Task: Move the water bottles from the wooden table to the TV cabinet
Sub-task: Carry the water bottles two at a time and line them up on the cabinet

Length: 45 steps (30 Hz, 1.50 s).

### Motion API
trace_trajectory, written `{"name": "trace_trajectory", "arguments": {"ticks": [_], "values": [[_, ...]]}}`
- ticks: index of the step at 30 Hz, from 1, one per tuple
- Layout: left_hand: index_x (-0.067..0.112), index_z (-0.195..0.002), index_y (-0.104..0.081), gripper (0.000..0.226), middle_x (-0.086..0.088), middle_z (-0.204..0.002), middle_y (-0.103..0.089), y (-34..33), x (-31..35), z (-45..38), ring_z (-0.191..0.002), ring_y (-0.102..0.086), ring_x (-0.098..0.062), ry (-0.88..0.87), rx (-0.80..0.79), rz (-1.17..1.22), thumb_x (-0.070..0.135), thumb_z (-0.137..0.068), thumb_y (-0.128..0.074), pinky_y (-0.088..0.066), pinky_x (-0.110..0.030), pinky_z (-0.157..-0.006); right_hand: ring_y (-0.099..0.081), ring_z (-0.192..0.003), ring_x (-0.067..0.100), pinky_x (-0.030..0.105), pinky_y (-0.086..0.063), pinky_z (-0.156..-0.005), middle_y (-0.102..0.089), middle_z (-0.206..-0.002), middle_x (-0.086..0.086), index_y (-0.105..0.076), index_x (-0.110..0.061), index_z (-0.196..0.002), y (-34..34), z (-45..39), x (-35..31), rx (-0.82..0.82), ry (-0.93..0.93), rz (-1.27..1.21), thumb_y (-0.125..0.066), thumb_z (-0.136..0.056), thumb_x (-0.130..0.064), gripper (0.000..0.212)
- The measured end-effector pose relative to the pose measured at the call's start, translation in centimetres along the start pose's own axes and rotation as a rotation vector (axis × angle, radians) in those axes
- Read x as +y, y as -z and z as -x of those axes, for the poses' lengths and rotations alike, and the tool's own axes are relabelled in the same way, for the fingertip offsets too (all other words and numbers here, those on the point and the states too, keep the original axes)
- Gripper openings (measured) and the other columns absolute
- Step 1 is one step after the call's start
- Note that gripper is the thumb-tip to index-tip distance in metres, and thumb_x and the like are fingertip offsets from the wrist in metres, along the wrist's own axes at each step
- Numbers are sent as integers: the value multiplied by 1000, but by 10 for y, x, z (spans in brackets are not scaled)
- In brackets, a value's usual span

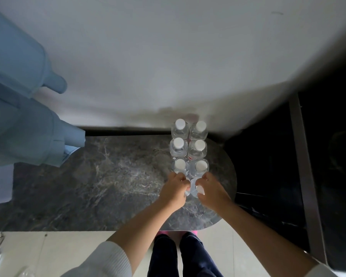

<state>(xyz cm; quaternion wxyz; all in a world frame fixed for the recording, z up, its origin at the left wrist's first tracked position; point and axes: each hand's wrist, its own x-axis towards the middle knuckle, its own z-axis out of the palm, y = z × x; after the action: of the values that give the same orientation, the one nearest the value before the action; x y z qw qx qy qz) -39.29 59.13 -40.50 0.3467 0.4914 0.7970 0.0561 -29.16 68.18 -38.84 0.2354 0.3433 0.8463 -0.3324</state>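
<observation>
Dark marble-patterned cabinet top (100, 176) with a rounded right end, set against the far wall. Standing on it near the right end: six upright clear water bottles (188, 148) with white caps, in two touching columns of three. Two large blue jugs (24, 108) lie at far left.

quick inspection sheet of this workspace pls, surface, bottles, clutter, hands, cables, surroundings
surface: dark marbled cabinet top with a rounded right end, against a white wall
job's things: six capped water bottles upright in two rows of three; two more bottles at the near end, in the hands
clutter: nothing seen near the bottles
grippers: left hand and right hand each grip a bottle
cables: nothing seen
surroundings: two large blue water jugs on their sides at left; dark screen at right; pale tiled floor
</observation>
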Motion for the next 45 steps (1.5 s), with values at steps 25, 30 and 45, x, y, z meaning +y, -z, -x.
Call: {"name": "trace_trajectory", "arguments": {"ticks": [25,30,45], "values": [[8,-120,-57,30,-10,-126,-55,129,-144,292,-119,-52,-25,870,456,89,18,-96,-42,-43,-31,-99,-60,-109,28,33,-47,-91,-66,-111,8,-66,-11,-106,14,53,-275,239,672,540,-42,-92,-15,28],[14,-128,-54,35,-8,-134,-51,120,-200,432,-128,-46,-26,1168,544,132,19,-94,-44,-42,-36,-103,-61,-109,30,36,-50,-85,-66,-113,11,-64,-9,-107,-42,92,-406,174,880,589,-42,-92,-12,27],[12,-131,-51,39,-12,-134,-47,72,-265,809,-128,-42,-30,1830,771,184,18,-93,-46,-42,-38,-101,-57,-108,35,35,-47,-87,-60,-116,18,-61,-2,-111,-253,316,-716,147,1542,617,-47,-89,-12,28]]}}
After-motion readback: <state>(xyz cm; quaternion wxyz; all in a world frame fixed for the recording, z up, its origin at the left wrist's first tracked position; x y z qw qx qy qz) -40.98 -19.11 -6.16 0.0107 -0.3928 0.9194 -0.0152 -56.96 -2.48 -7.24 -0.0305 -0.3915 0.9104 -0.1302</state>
